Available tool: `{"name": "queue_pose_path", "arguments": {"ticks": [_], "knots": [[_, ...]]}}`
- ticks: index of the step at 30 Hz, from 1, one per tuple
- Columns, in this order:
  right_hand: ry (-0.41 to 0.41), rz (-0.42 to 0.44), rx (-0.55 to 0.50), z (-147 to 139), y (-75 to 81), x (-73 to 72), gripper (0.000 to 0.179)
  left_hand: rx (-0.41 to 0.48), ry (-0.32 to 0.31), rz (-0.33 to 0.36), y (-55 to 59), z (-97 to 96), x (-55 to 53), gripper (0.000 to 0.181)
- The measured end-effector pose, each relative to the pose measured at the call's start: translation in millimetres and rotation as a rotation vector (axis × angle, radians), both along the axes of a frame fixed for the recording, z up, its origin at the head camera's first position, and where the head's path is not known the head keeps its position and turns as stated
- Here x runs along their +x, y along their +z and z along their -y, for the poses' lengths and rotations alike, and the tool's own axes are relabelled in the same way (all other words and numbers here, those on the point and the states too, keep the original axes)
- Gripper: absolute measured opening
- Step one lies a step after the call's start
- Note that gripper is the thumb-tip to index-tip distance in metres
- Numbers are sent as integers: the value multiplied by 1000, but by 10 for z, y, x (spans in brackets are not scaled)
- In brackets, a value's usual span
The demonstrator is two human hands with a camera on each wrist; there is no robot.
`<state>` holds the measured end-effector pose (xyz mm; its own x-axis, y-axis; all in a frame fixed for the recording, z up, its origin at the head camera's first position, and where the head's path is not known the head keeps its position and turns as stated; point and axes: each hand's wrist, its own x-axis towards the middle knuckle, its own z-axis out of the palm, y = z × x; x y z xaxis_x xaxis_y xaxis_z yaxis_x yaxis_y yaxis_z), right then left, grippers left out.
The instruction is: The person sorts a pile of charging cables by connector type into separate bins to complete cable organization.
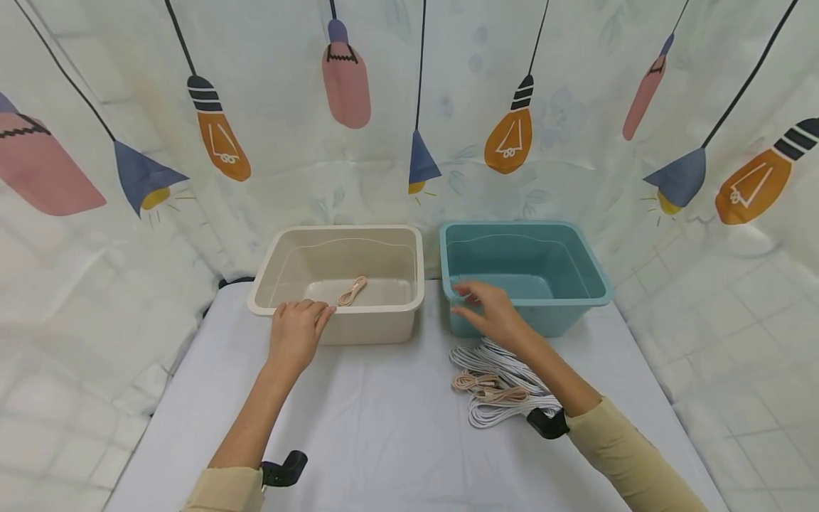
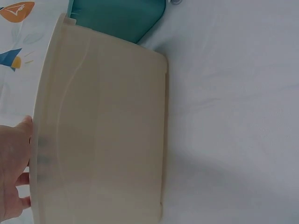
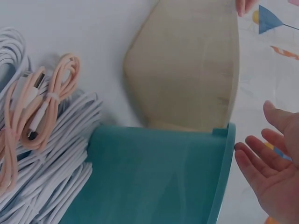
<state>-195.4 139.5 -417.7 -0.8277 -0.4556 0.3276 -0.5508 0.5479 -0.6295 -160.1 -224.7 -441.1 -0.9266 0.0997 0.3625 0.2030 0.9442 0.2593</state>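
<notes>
A bundled peach cable [image 1: 352,291] lies inside the beige bin [image 1: 367,327], near its front wall. My left hand [image 1: 297,336] rests on that bin's front rim, with the fingers over the edge. My right hand [image 1: 493,313] is at the front left corner of the teal bin [image 1: 563,302], fingers and thumb spread apart and nothing between them. In the right wrist view its fingertips [image 3: 240,156] are right by the teal rim. In front of the teal bin lie coiled white cables [image 1: 489,412], with bundled peach cables [image 1: 489,387] among them, partly hidden by my right forearm.
Both bins stand side by side at the back of a table with a white cloth [image 1: 377,434]. A patterned curtain [image 1: 384,192] hangs right behind them. Black camera mounts [image 1: 286,469] stick out from both wrists.
</notes>
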Motion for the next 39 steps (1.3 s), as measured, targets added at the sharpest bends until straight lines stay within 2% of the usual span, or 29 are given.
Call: {"name": "queue_pose_path", "arguments": {"ticks": [7, 16, 21, 32, 39], "knots": [[4, 11, 53, -102, -27, 111, 40, 1, 1, -4, -1, -2, -2, 32], [10, 81, 55, -229, -103, 257, 39, -3, 2, 11, -5, -2, -5, 33], [5, 84, 62, -289, -174, 316, 40, 2, 0, 8, -11, 1, -8, 33], [-10, 92, 103, -487, -427, 382, 33, 2, 5, 25, -4, -4, -14, 34], [-8, 133, 136, -641, -603, 440, 31, -2, 5, 32, 8, -10, -3, 34]]}}
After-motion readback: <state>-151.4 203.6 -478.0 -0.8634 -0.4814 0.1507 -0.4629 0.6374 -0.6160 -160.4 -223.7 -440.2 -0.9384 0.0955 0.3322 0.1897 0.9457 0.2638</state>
